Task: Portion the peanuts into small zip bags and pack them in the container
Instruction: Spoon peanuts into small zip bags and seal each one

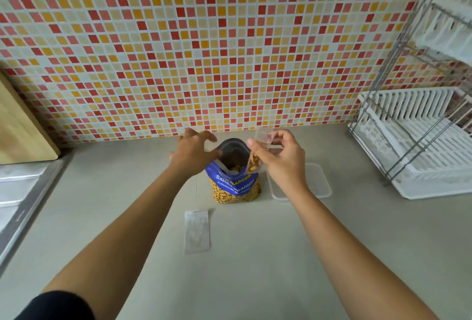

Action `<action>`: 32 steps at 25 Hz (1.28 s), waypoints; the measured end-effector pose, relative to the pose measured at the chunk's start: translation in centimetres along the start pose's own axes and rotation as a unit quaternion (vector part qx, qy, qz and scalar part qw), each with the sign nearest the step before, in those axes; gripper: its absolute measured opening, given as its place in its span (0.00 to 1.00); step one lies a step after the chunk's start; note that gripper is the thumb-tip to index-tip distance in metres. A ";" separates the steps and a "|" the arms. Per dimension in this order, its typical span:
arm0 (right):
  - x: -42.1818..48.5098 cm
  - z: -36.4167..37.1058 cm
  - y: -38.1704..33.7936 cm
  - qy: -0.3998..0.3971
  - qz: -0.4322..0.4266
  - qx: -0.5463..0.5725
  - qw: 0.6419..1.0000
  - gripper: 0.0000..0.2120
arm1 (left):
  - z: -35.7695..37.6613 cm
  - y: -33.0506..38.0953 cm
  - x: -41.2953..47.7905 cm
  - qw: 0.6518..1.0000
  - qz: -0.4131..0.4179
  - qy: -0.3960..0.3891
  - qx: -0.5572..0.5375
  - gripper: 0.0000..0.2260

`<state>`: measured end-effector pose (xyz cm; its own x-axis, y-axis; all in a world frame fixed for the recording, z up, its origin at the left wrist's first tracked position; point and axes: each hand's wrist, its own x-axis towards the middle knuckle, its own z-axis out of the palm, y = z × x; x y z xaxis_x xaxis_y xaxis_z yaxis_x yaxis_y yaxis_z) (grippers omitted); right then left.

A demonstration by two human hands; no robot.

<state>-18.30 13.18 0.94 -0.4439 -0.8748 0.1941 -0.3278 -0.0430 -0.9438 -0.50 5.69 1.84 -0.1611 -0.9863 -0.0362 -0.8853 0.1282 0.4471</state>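
A small zip bag, partly filled with peanuts, is pinched near its middle between the thumb and fingers of the right hand. It is held tilted above the right side of the open pouch, with its lower corner at the pouch's mouth. The pouch is stood upright on the counter, near the wall, and more peanuts can be seen down inside its grey-lined opening.

The left hand is held at the pouch's left rim with fingers spread and loosely bent. Nothing is grasped in it. It is blurred, so whether the thumb touches the rim cannot be told.

A clear container is set on the counter just right of the pouch, partly hidden behind the right hand. What it holds cannot be made out. A flat stack of empty bags is laid nearer the person, in front of the pouch and a little to its left, apart from it.

Farther out, a white dish rack with a wire frame is stood at the counter's right end. A wooden board is leaned against the wall at the left, with a steel sink below it. The wall is covered in small red, orange and cream tiles. A dark sleeve is seen on the left arm at the bottom edge.
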 end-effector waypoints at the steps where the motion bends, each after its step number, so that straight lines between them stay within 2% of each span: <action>1: 0.1 -0.3 -0.1 -0.001 0.005 0.002 1.000 0.22 | -0.1 0.2 -0.5 0.999 0.005 0.048 -0.014 0.16; 3: 0.3 -0.8 -0.4 0.000 0.016 0.021 1.000 0.21 | -0.5 1.2 -2.1 0.984 0.059 0.112 -0.127 0.13; 5: 0.5 -1.1 -0.8 -0.005 0.024 0.049 0.998 0.20 | -0.5 2.8 -4.3 0.962 0.113 0.047 -0.243 0.12; 7: 0.4 -1.5 -1.2 -0.015 0.039 0.067 0.997 0.20 | 0.6 4.1 -5.8 0.952 0.130 -0.024 -0.277 0.17; 8: 0.5 -1.7 -1.2 -0.023 0.047 0.070 0.996 0.21 | 1.4 4.5 -6.1 0.950 0.131 -0.033 -0.282 0.18; 11: 1.0 -3.4 -1.0 -0.092 0.082 0.092 0.988 0.23 | 2.8 5.9 -6.5 0.925 0.088 -0.037 -0.368 0.12; 14: 1.7 -6.0 -0.4 -0.157 0.105 0.105 0.976 0.08 | 3.7 7.4 -6.9 0.865 0.021 -0.104 -0.491 0.06; 15: 1.9 -6.9 -0.2 -0.161 0.106 0.097 0.976 0.05 | 4.2 8.0 -7.1 0.860 0.019 -0.119 -0.495 0.07; 19: 2.1 -9.5 1.5 -0.165 0.118 0.050 0.978 0.04 | 6.8 9.9 -7.9 0.867 0.007 -0.138 -0.479 0.09; 24: 1.1 -11.6 7.8 -0.192 0.157 -0.023 0.968 0.03 | 12.9 10.3 -9.4 0.819 -0.082 -0.217 -0.524 0.07; 26: 0.3 -12.1 11.1 -0.189 0.181 -0.082 0.962 0.04 | 15.6 10.3 -10.1 0.825 -0.123 -0.228 -0.502 0.05; 29: -1.3 -12.1 15.2 -0.172 0.176 -0.227 0.942 0.06 | 19.8 10.2 -10.8 0.878 -0.172 -0.190 -0.404 0.05; 32: -3.2 -11.5 17.6 -0.141 0.171 -0.324 0.920 0.07 | 23.4 10.3 -11.4 0.925 -0.170 -0.158 -0.299 0.06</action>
<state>-32.18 20.78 -13.22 -0.4092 -0.8782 -0.2476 -0.6778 0.4743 -0.5619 -17.96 20.71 -14.10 -0.1219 -0.8672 -0.4828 -0.5230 -0.3573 0.7738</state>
